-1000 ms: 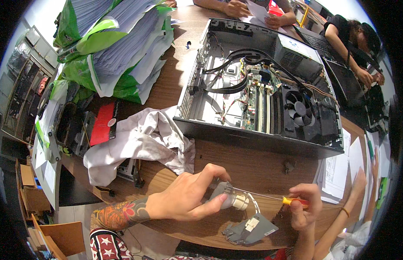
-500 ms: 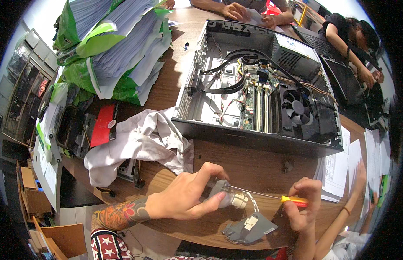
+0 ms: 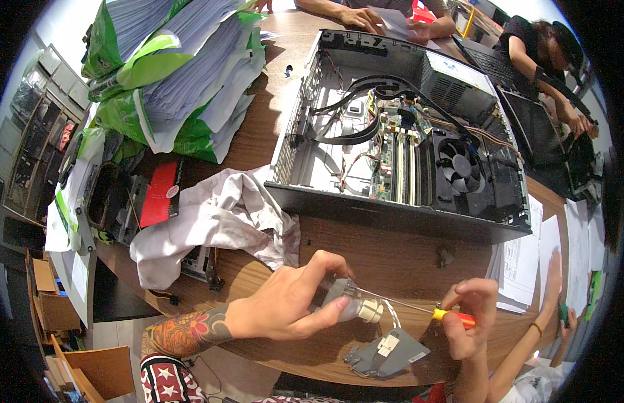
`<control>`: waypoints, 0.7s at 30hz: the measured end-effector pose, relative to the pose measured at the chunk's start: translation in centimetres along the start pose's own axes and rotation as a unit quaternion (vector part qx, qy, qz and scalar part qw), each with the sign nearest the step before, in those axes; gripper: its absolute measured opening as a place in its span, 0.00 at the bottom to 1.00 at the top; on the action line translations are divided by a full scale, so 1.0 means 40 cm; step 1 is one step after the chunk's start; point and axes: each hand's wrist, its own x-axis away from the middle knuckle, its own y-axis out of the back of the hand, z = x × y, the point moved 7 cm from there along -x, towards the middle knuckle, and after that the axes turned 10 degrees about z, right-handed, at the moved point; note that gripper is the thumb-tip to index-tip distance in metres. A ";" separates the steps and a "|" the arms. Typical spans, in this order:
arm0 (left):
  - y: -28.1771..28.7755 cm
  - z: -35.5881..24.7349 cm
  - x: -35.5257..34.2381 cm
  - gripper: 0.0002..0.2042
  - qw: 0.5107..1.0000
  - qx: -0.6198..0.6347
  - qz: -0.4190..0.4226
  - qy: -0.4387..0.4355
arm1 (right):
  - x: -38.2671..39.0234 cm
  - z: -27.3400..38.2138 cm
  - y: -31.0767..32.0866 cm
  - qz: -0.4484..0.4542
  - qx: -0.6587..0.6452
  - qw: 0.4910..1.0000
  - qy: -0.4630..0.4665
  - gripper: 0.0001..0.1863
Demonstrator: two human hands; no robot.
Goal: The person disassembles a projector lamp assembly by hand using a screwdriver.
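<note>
My left hand (image 3: 278,305) is closed around a lamp (image 3: 350,305), which looks like a projector lamp with a greyish glass bowl and a cream-coloured collar. Two white wires (image 3: 391,312) run from it to a grey plate (image 3: 402,356) bearing a white connector, close to the table's near edge. In my right hand (image 3: 469,326) is a screwdriver (image 3: 456,318) with a yellow and red handle. Its thin shaft points left, and the tip meets the lamp's upper rim beside my left fingers. The exact contact spot is too small to make out.
An opened desktop computer case (image 3: 392,219) stands just beyond my hands. A crumpled white cloth (image 3: 221,221), a red box (image 3: 161,195) and tall paper stacks (image 3: 184,80) lie left. Printed sheets (image 3: 516,269) and another person's arm (image 3: 526,339) are at right; other people sit across the table.
The screwdriver handle has turned in my right fingers and shows more red. My left hand and the lamp have hardly moved. Across the table, a person's hands have shifted a paper.
</note>
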 end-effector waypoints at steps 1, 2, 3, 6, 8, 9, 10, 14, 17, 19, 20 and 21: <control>0.000 -0.002 0.000 0.21 1.000 -0.005 0.004 0.003 | 0.005 0.000 -0.002 0.000 0.000 1.000 0.000 0.21; -0.004 0.004 -0.003 0.21 1.000 -0.005 0.004 0.003 | 0.009 -0.007 0.001 -0.018 -0.001 1.000 -0.017 0.22; 0.001 -0.001 -0.004 0.20 0.998 -0.024 -0.029 -0.041 | 0.013 -0.014 0.004 -0.037 -0.002 0.999 -0.034 0.22; 0.004 -0.009 0.000 0.20 0.998 -0.025 -0.028 -0.043 | 0.005 -0.013 0.005 -0.029 0.004 0.998 -0.052 0.23; -0.004 0.001 0.000 0.21 1.000 -0.007 0.005 -0.002 | -0.010 -0.004 0.000 -0.003 0.011 0.999 -0.051 0.24; -0.003 0.001 0.000 0.21 1.000 -0.007 0.004 -0.001 | -0.019 0.009 -0.005 0.003 0.021 0.999 -0.029 0.25; -0.003 0.001 0.001 0.21 1.000 -0.007 0.003 0.001 | -0.023 0.019 -0.009 0.008 0.031 0.999 -0.007 0.25; -0.004 0.003 0.000 0.21 1.000 -0.004 0.002 -0.004 | -0.011 0.003 -0.002 -0.012 0.041 0.999 0.015 0.26; -0.002 0.004 0.000 0.21 1.000 0.007 -0.001 -0.007 | 0.001 -0.002 -0.003 -0.017 0.019 0.999 0.030 0.24; -0.003 0.005 -0.001 0.21 1.000 0.002 0.003 -0.004 | 0.019 -0.022 0.011 -0.063 -0.020 0.998 -0.016 0.22; -0.003 0.005 -0.001 0.21 1.000 0.002 0.003 -0.004 | 0.018 -0.019 0.010 -0.057 -0.032 0.998 -0.025 0.20; -0.003 0.003 -0.001 0.21 1.000 0.001 0.004 -0.009 | 0.022 -0.019 0.010 -0.057 -0.032 0.998 -0.025 0.20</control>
